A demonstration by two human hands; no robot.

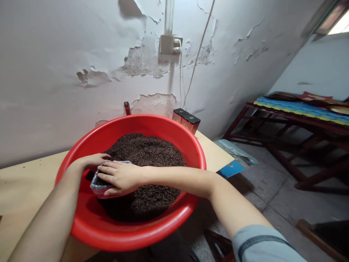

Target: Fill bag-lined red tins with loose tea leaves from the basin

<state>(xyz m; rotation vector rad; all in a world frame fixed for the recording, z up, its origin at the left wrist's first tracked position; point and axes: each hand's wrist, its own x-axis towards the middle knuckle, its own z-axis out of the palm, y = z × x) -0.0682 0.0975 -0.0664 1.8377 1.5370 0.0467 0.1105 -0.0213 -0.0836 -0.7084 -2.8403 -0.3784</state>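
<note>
A large red plastic basin holds a heap of dark, dry loose bits that look like tea leaves. At its left side is a small box lined with clear plastic, filled with the same dark bits. My left hand is at the far left side of this box and grips it, its fingers partly hidden behind the rim. Across the top lies my right hand, palm down with fingers stretched over the contents. The underside of the box is in shadow.
The basin stands on a pale wooden table against a peeling wall. Behind it are two red tins with black lids and a small red object. Cables hang from a wall socket. A dark wooden bench stands right.
</note>
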